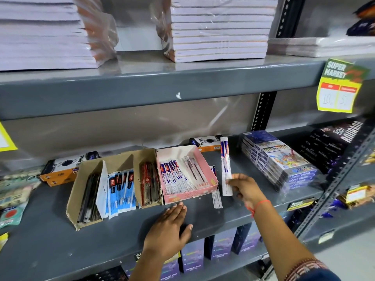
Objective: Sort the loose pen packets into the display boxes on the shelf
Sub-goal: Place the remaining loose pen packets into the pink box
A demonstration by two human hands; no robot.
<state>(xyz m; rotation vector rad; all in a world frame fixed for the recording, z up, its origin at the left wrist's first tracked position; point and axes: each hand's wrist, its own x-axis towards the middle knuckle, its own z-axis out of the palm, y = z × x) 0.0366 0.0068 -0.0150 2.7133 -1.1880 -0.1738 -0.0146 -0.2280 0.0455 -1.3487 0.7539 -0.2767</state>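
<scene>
My right hand (244,188) pinches the lower end of a long white pen packet (225,165) and holds it upright, just right of the pink display box (205,193). That box holds several white and blue pen packets. Another loose packet (216,197) lies on the shelf beside the box's right wall. My left hand (169,230) rests flat on the grey shelf (121,236) in front of the pink box, fingers apart, holding nothing. To the left stands a brown cardboard box (71,201) with compartments of black, blue and red pen packets.
Orange and black boxes (58,171) stand behind the cardboard box. A stack of wrapped colour-pencil packs (278,159) sits to the right, dark biscuit packs (332,142) beyond it. Notebook stacks (219,29) fill the upper shelf. A yellow price tag (338,86) hangs at right.
</scene>
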